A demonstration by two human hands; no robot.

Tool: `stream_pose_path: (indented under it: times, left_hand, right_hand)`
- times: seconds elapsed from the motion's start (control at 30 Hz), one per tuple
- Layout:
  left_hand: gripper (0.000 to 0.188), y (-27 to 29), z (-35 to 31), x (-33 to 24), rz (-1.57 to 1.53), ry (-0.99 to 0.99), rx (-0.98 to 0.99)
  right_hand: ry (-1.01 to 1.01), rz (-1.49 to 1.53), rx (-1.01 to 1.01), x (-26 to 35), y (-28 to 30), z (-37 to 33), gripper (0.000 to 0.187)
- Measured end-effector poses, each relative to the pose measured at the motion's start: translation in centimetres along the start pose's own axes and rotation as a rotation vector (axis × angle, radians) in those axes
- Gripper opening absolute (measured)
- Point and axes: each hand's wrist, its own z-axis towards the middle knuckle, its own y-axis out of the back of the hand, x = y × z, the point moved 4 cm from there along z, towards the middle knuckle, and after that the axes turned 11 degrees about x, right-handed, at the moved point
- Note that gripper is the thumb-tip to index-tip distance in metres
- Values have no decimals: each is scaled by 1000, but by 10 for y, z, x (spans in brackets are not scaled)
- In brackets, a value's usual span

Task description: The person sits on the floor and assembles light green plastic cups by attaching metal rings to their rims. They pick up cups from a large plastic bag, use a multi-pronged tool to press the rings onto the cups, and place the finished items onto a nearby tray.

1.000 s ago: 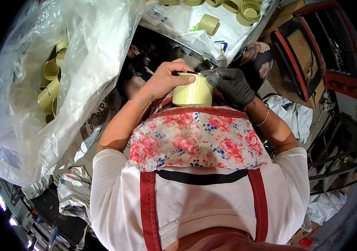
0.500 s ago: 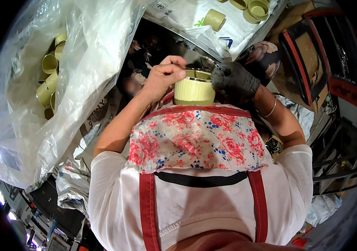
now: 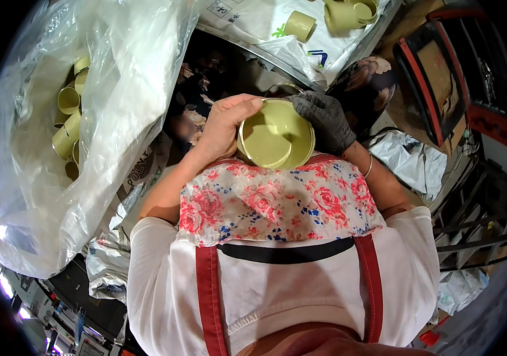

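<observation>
Between my hands, a round yellow-green cup-like container (image 3: 276,141) is tilted with its open mouth facing up at me; its inside looks smooth and bare. My bare left hand (image 3: 222,126) grips the far left of its rim, thumb lying along the edge. My right hand (image 3: 326,121), in a dark grey knit glove, is closed on the rim's far right side. A thin curved metal piece (image 3: 285,88) shows just beyond the rim; what it is attached to is hidden. The container is close against my floral apron (image 3: 265,202).
On the left, a large clear plastic bag (image 3: 129,77) holds several similar containers (image 3: 69,99). More of them (image 3: 299,26) lie on a white sheet (image 3: 247,21) at the far side. A black and red open case (image 3: 437,83) stands at the right, beside crumpled white plastic (image 3: 410,157).
The container has tipped from upright so its mouth faces me. My left fingers have moved from above the rim to its side, and my right hand has shifted slightly nearer.
</observation>
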Motion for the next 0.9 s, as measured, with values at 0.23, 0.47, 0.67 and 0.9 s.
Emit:
stream_pose_path:
  times: [0.23, 0.47, 0.67, 0.9]
  left_hand:
    - [13, -19, -3, -10, 132, 39, 0]
    - [37, -23, -79, -116, 691, -870, -416]
    - [34, -58, -165, -187, 1235, -1630, -1479]
    - [27, -18, -33, -139, 1159, -986, -628]
  right_hand:
    - [510, -755, 244, 24, -4, 16, 12]
    - [570, -1206, -173, 88, 52, 40, 13]
    - [100, -1140, -416, 68, 176, 166, 25]
    - [-371, -1505, -276, -107, 322, 254, 20]
